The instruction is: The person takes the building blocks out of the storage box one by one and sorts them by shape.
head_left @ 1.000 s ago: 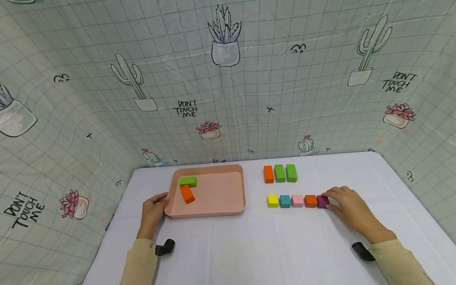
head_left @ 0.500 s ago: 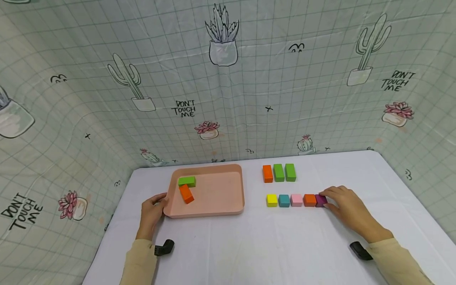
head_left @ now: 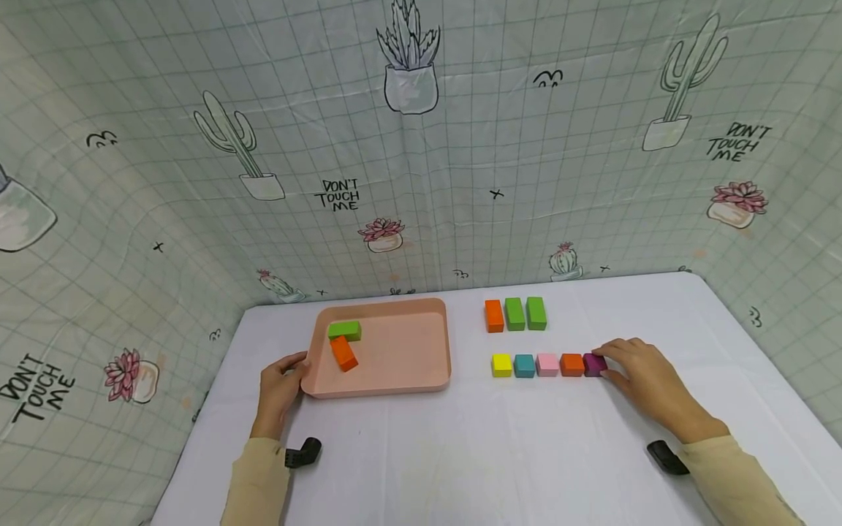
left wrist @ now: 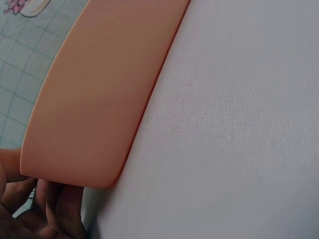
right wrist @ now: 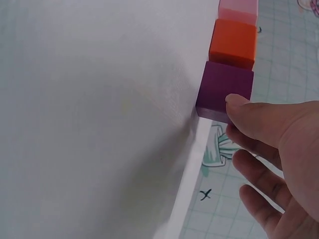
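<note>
My left hand [head_left: 278, 389] holds the left edge of a pink tray [head_left: 401, 389], with fingers bent around its corner in the left wrist view. Inside the tray lie a green block [head_left: 345, 331] and an orange block [head_left: 343, 353], end against side. At the right end of a row of cubes, my right hand [head_left: 647, 380] pinches a purple cube [right wrist: 224, 82] between thumb and forefinger, its other fingers loosely bent. The purple cube sits against an orange cube [right wrist: 233, 42]. Further left in that row are a pink cube [head_left: 547, 364], a teal cube [head_left: 524, 366] and a yellow cube [head_left: 502, 365].
Behind the cubes stand an orange block [head_left: 494, 315] and two green blocks, the left one [head_left: 515, 313] near the orange. A white cloth [head_left: 460, 460] covers the table. Patterned fabric [head_left: 460, 146] rises behind it and at both sides.
The purple cube has shifted very slightly beside the orange cube under my right hand. My left hand stays at the tray. The head view has tilted a little.
</note>
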A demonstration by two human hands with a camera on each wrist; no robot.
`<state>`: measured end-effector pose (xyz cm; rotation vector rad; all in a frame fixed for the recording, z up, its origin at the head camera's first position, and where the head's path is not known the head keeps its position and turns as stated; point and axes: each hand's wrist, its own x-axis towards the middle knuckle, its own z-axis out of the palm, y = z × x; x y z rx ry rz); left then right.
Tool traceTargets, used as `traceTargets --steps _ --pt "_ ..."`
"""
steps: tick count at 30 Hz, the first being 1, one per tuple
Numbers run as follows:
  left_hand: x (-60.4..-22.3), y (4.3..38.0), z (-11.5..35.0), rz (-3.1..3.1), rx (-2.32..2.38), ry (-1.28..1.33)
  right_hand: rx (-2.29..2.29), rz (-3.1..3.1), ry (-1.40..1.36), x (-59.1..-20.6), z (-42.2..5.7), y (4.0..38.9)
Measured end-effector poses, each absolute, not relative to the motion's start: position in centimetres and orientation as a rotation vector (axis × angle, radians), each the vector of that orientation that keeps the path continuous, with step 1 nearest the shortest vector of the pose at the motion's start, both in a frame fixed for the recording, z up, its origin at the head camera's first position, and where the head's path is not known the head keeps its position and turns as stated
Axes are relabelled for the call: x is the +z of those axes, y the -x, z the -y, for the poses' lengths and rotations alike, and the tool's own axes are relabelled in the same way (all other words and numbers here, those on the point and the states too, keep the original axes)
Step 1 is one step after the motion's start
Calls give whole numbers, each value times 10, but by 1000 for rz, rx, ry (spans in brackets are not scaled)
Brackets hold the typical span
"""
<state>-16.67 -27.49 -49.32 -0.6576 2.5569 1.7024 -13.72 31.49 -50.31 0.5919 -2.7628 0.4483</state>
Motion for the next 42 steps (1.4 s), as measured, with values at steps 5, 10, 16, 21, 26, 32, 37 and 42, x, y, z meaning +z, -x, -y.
traceTargets --steps 5,10,16,21,26,32,37,42 --pt "-492 167 275 -2553 1714 663 450 2726 -604 -502 -315 138" --pt "-492 167 274 -2570 1706 655 466 2679 -647 -488 -301 136" --pt "-491 167 275 -2579 1718 651 517 2632 -765 -467 -262 138" --pt "-492 167 276 -2577 1730 650 569 2582 -899 -465 -228 143" --pt "-493 166 275 -2570 1729 655 596 2577 -1014 -471 -194 147" --pt "-492 165 273 -2588 1720 657 618 2627 -1108 -474 -155 157" --pt "-492 165 273 -2577 1733 658 644 2640 -1188 -471 -125 164" --pt "-492 164 273 -2578 1735 652 665 2575 -1282 -472 -99 172"
